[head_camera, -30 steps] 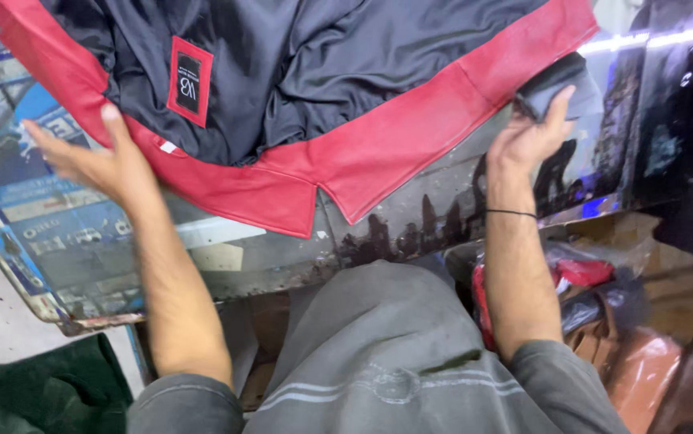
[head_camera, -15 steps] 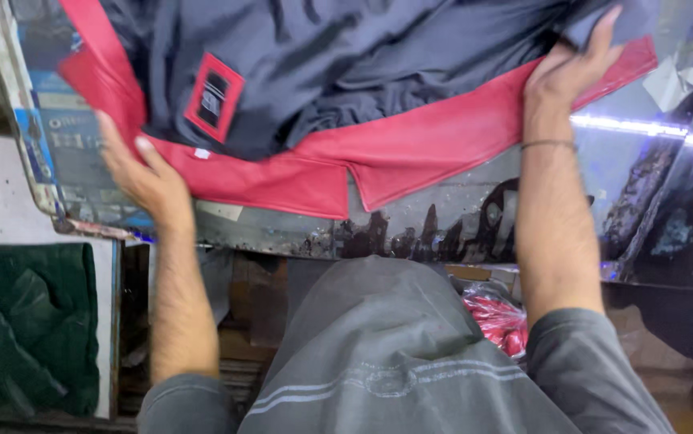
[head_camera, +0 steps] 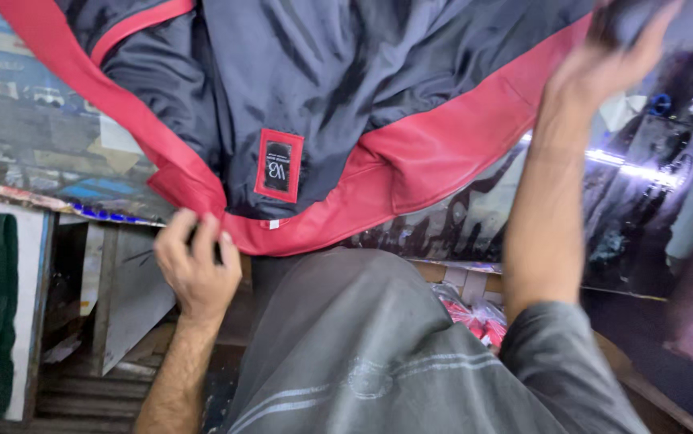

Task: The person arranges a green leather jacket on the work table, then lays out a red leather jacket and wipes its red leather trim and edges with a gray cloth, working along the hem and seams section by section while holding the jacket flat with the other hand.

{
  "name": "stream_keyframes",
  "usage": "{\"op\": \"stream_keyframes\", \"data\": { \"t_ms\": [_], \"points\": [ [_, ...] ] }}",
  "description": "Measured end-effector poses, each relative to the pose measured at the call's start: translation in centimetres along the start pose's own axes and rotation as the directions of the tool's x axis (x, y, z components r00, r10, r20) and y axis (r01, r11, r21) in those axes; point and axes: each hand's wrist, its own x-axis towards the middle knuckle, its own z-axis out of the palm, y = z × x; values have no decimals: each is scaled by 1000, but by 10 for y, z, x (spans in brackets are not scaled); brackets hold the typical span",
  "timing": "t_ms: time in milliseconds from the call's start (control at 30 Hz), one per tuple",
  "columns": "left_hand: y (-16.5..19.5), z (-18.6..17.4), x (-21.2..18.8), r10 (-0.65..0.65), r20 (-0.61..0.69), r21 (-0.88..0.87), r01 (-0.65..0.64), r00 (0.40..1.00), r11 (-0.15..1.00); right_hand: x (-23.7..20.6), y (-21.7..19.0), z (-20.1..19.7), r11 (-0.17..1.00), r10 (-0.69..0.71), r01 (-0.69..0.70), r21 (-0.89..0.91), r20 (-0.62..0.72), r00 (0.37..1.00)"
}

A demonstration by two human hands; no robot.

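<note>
Jacket [head_camera: 362, 72], dark grey with red edging, lies spread on the table [head_camera: 49, 128], a red-bordered black label [head_camera: 278, 165] near its hem. Left hand [head_camera: 195, 269] pinches the red hem at the table's edge. Right hand [head_camera: 604, 68] grips blurred dark fabric.

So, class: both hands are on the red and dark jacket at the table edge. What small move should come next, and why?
Probably draw the jacket toward the body. The left hand pinches the red hem at the table edge, and the right hand, blurred, appears to grip the dark fabric higher up; the lining between them lies rumpled, so a gentle pull with both hands would likely flatten it.
</note>
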Motion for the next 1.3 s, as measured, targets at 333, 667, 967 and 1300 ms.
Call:
{"op": "stream_keyframes", "data": {
  "t_ms": [333,667,967,1300],
  "points": [
    [12,45,18,463,380,-174,-430,801,886,-168,-71,-61,933,356,-359,-21,-91,930],
    [14,41,35,679,456,-343,-591,575,730,-77,-67,-74,908,364,-323,-266,123,923],
    [55,57,20,700,508,-565,-420,501,710,-125,-98,-57,973,-23,-44,-225,-287,958],
    [142,182,115,831,60,-355,-766,554,536,-279,-53,-26,944,325,-300,136,-229,918]
  ]
}}
